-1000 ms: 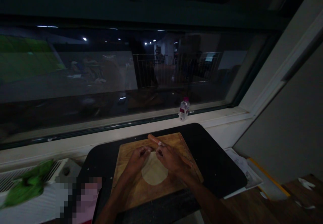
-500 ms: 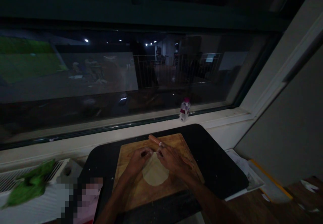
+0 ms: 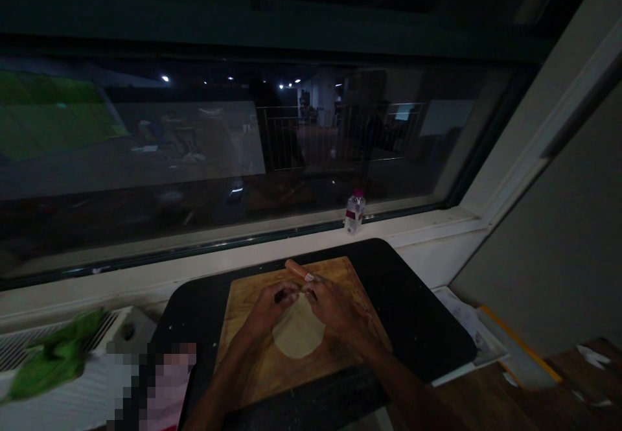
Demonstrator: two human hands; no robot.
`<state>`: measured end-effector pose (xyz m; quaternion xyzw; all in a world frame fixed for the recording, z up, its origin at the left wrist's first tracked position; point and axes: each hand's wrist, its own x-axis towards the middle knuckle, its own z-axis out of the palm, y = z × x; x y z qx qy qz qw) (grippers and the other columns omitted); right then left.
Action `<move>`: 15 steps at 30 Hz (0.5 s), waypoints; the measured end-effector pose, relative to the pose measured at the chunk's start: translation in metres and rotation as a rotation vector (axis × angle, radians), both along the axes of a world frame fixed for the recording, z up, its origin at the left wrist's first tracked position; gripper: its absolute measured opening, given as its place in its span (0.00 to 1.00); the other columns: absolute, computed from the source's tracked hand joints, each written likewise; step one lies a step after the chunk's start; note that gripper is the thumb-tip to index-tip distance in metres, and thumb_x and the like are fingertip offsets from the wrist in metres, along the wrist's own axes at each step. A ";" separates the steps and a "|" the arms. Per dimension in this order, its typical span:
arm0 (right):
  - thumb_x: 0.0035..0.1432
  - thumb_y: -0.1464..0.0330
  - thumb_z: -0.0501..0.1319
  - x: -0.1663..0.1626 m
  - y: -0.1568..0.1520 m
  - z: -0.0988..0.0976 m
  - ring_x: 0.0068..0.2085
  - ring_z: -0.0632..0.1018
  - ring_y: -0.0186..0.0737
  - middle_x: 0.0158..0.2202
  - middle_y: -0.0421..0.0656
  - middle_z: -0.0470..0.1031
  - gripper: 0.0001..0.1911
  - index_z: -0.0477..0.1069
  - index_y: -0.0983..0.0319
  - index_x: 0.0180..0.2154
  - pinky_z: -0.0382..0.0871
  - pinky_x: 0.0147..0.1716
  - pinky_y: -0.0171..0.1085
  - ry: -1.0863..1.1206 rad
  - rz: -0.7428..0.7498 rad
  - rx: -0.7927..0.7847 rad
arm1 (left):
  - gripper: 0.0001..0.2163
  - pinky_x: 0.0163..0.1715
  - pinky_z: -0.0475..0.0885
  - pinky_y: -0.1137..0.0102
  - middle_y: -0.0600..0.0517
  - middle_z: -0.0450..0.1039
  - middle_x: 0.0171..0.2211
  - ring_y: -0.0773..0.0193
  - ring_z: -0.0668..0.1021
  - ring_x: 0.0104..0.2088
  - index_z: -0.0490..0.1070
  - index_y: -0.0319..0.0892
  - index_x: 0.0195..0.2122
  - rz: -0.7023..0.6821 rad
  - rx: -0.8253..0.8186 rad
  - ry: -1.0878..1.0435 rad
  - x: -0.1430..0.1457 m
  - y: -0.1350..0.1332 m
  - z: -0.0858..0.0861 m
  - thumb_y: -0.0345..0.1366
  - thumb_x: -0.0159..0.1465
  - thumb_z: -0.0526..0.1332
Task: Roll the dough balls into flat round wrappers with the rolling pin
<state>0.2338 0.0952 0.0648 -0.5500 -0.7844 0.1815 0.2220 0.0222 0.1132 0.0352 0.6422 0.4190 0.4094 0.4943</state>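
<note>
Dimly, from the head view, I see both hands meeting in the lower centre of the frame over a pale round dough disc (image 3: 297, 335). It lies flat on a wooden board (image 3: 257, 372), and the board sits on a black bench (image 3: 418, 314).

My left hand (image 3: 265, 311) comes in from the lower left, its fingers (image 3: 284, 293) curled at the far edge of the dough. In this light I cannot tell whether they pinch it or only rest there. My right hand (image 3: 335, 308) comes in from the lower right and lies partly over the dough, fingers (image 3: 313, 288) bent towards the left ones. An orange-brown rolling pin (image 3: 295, 267) sticks out just above those fingertips, angled to the upper left. I cannot tell whether the right fingers close round it.

Above the board, a small clear bottle (image 3: 354, 212) with a pink cap stands upright on the white windowsill (image 3: 427, 227), against the dark window (image 3: 194, 146). A green cloth (image 3: 53, 360) lies at the lower left, and loose papers (image 3: 466, 324) lie right of the bench.
</note>
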 end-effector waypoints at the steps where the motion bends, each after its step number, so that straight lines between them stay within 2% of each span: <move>1: 0.73 0.73 0.59 -0.001 0.000 0.002 0.58 0.83 0.50 0.60 0.48 0.84 0.15 0.84 0.57 0.51 0.73 0.61 0.43 0.008 -0.007 0.005 | 0.18 0.48 0.74 0.61 0.45 0.86 0.42 0.52 0.83 0.43 0.86 0.44 0.44 -0.021 0.017 0.004 0.001 0.001 -0.001 0.54 0.65 0.72; 7: 0.76 0.72 0.55 0.003 0.003 0.006 0.59 0.83 0.48 0.60 0.50 0.83 0.19 0.82 0.58 0.57 0.73 0.60 0.40 0.047 -0.059 0.019 | 0.16 0.51 0.75 0.60 0.44 0.87 0.44 0.50 0.84 0.45 0.87 0.45 0.42 -0.075 0.080 0.060 0.004 0.009 -0.005 0.52 0.67 0.70; 12: 0.76 0.69 0.58 0.008 0.001 0.001 0.55 0.84 0.48 0.55 0.49 0.86 0.15 0.84 0.57 0.51 0.73 0.56 0.40 -0.007 -0.007 -0.025 | 0.12 0.47 0.76 0.62 0.45 0.87 0.40 0.51 0.84 0.42 0.86 0.44 0.38 -0.074 0.093 0.085 0.006 0.011 -0.006 0.48 0.66 0.71; 15: 0.76 0.69 0.59 0.007 0.001 -0.004 0.53 0.85 0.49 0.52 0.50 0.87 0.14 0.84 0.58 0.51 0.72 0.54 0.39 -0.037 -0.050 -0.066 | 0.11 0.48 0.75 0.62 0.45 0.87 0.42 0.51 0.84 0.44 0.86 0.45 0.41 -0.091 0.103 0.123 0.004 0.011 -0.009 0.46 0.66 0.72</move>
